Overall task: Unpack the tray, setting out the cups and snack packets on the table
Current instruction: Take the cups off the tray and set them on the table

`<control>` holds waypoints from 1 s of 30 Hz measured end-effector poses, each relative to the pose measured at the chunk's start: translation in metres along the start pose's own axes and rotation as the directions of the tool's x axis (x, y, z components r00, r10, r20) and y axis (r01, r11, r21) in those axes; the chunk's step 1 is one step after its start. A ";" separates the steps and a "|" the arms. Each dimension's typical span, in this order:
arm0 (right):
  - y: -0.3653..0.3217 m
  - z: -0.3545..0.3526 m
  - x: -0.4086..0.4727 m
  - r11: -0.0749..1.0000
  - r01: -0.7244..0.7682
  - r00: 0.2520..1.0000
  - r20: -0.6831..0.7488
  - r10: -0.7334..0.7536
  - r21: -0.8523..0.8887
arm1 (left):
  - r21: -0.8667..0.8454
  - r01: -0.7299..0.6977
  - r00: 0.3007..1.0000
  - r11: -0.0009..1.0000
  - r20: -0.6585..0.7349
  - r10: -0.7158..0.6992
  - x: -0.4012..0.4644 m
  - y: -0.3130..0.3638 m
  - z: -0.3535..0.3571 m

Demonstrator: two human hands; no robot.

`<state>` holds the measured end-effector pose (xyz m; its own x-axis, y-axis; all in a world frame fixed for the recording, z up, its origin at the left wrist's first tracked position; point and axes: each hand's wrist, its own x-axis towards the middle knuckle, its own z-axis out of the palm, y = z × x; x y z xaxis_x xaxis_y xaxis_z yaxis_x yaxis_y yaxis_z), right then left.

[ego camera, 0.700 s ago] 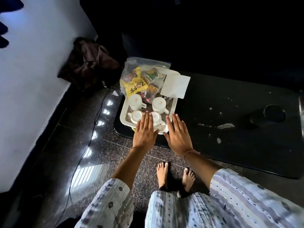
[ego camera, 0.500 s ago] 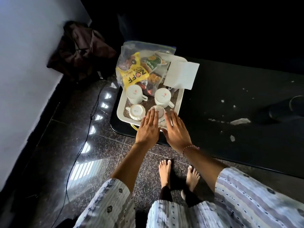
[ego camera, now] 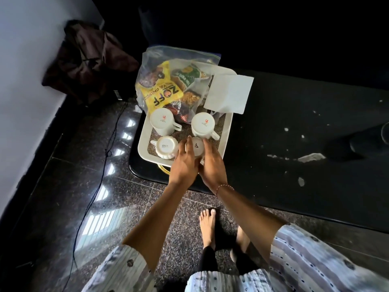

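Cupping both hands — left hand [ego camera: 185, 163], right hand [ego camera: 211, 163] — round an upturned small cup [ego camera: 195, 147] at the tray [ego camera: 226, 135] near edge; three more cups behind, then bagged snack packets [ego camera: 166, 89] — tray on the table [ego camera: 294, 133].

Both hands cup one upturned white cup [ego camera: 196, 146] at the near edge of the tray [ego camera: 141, 144]: left hand [ego camera: 185, 163] on its left side, right hand [ego camera: 211, 163] on its right. Three more upturned cups [ego camera: 162, 121] stand beside and behind it. A clear bag [ego camera: 168, 85] of snack packets and a napkin [ego camera: 229, 93] lie at the far end. The tray sits on the dark bench [ego camera: 294, 123].
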<state>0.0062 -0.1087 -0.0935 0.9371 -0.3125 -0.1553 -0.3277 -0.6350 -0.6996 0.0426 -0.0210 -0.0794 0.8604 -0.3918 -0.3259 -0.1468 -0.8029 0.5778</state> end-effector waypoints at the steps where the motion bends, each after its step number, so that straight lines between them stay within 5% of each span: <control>1: 0.001 -0.001 -0.001 1.000 0.014 1.000 -0.002 -0.014 0.009 | 0.004 -0.021 1.000 1.000 -0.010 0.021 0.000 -0.001 -0.001; 8: 0.004 -0.032 -0.002 0.978 -0.024 0.997 -0.062 0.038 0.207 | 0.051 -0.121 0.980 0.991 -0.151 0.127 -0.005 0.020 -0.014; 12: 0.017 -0.078 0.000 0.784 -0.220 0.972 0.061 0.227 0.580 | 0.084 -0.206 0.961 0.975 -0.168 0.218 0.011 0.056 -0.018; 15: 0.045 -0.115 0.001 0.550 -0.326 0.945 0.267 0.188 0.769 | -0.260 -0.149 0.986 0.954 0.030 0.162 0.028 0.086 -0.012; 17: 0.066 -0.136 0.003 0.500 -0.389 0.920 0.360 0.159 0.774 | -0.473 0.016 0.959 0.881 0.256 0.119 0.035 0.108 -0.004; 21: 0.099 -0.158 0.017 0.527 -0.487 0.873 0.379 0.306 0.697 | -0.606 0.269 0.872 0.749 0.483 0.077 0.052 0.142 0.017; 24: 0.116 -0.173 0.028 0.570 -0.550 0.834 0.370 0.409 0.611 | -0.613 0.333 0.865 0.717 0.501 0.027 0.062 0.159 0.037; 27: 0.133 -0.185 0.027 0.771 -0.394 0.919 0.228 0.321 0.501 | -0.620 0.475 0.852 0.624 0.502 -0.150 0.071 0.174 0.059; 30: 0.141 -0.192 0.025 0.932 -0.211 0.967 0.204 0.154 0.295 | -0.610 0.660 0.751 0.438 0.553 -0.361 0.086 0.184 0.072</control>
<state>-0.0399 -0.3418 -0.0619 0.8801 -0.2554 -0.4003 -0.4674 -0.3173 -0.8251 0.0540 -0.2348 -0.0552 0.4288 -0.2530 -0.8673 0.8014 -0.3367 0.4944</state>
